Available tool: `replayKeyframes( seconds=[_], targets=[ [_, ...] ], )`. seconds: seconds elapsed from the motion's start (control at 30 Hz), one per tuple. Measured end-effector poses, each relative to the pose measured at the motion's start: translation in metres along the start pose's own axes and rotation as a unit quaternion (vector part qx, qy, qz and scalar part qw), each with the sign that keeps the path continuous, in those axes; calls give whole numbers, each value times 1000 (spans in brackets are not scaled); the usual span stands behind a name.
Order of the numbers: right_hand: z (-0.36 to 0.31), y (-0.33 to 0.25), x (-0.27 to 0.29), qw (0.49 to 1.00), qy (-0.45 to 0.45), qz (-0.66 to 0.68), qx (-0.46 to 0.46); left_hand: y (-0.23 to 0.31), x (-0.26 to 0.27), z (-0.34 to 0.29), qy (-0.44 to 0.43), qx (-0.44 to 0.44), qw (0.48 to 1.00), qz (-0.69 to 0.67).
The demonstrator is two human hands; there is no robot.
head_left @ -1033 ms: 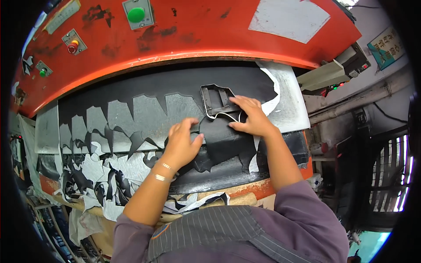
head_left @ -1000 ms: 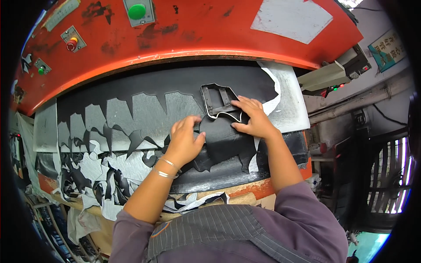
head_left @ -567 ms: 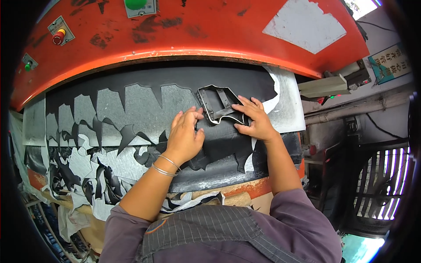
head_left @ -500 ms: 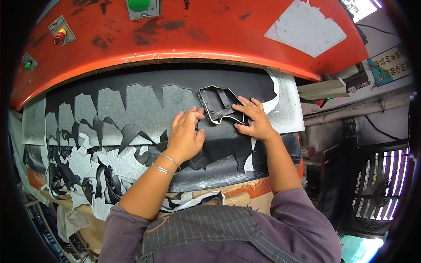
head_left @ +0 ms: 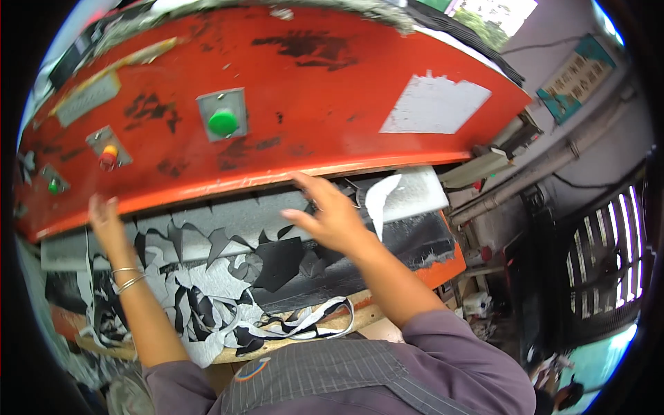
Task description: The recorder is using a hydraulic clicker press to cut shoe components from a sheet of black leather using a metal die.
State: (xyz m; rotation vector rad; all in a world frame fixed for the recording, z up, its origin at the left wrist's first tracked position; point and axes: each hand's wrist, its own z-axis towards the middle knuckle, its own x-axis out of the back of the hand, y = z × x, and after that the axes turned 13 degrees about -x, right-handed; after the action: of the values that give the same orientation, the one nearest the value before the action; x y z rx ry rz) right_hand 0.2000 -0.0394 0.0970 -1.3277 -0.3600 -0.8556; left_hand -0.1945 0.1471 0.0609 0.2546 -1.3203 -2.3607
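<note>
My left hand [head_left: 108, 228] is raised at the lower edge of the red press head [head_left: 297, 117], left of the green buttons' middle one. Its fingers are stretched out, somewhat blurred, and hold nothing. My right hand [head_left: 330, 213] hovers over the press bed with thumb and fingers spread, holding nothing. Behind its fingers a small part of the metal cutting die [head_left: 357, 194] shows; the rest is hidden by the hand and the press head. Under both lies a notched black sheet [head_left: 220, 242] on the pale grey cutting board [head_left: 425, 194].
A large green push button [head_left: 223, 123], a red emergency knob [head_left: 108, 158] and a small green button [head_left: 54, 185] sit on the press front. Black and white scraps [head_left: 214, 304] heap along the near edge. A slatted fan housing [head_left: 602, 270] stands at the right.
My right hand has let go of the die and moved left. My left hand has swung far left, toward the press front. The view has tilted up, showing more of the press.
</note>
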Motion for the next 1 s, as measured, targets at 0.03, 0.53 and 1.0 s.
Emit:
replayKeyframes(
  seconds=[0.03,0.53,1.0],
  targets=[
    [10,-27,-5,999,8,34,1,-1,17,20,34,-9,999,16],
    [-52,-47,-41,999,-12,37,-14,28,83,-26,-1,-150,984,91],
    [-61,-65,-33,999,20,-10,29,32,101,-37,-141,-93,975,146]
  ],
)
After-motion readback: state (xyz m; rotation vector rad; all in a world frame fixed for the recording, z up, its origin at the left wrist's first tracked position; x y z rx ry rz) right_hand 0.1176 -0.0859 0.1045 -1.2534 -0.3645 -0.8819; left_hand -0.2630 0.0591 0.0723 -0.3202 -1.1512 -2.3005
